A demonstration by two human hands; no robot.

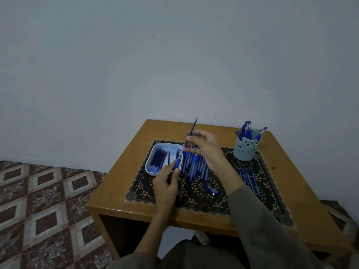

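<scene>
Refill: a thin blue refill [193, 129], held in the air above the far edge of the mat, tilted with its tip up and away from the person.
Right hand: the right hand [206, 146] pinches the refill's lower end; its fingers [191, 135] are curled round it.
Barrel: a clear barrel [178, 161] with a blue grip, slanting over the tray's right edge, its upper end close below the right hand.
Left hand: the left hand [167, 181] grips the barrel at the blue part between thumb and fingers.
Tray: a white tray [148, 170] on the mat's left part, with dark blue spare refills [159, 157] lying side by side in it.
Pile: a pile [196, 166] of clear and blue barrels just right of the tray, partly under the right hand.
Loose piece: a short blue piece [211, 189] alone on the mat, nearer the person than the pile.
Row: more pens [247, 177] lying right of the right forearm.
Cup: a pale blue cup [245, 150] with a bear face at the far right, upright, with capped pens [247, 128] standing in it.
Mat: a black lace mat [242, 193] under all of these.
Worktop: a small wooden worktop [120, 183] against a plain wall.
Floor: patterned tiles [38, 200] to the left.
</scene>
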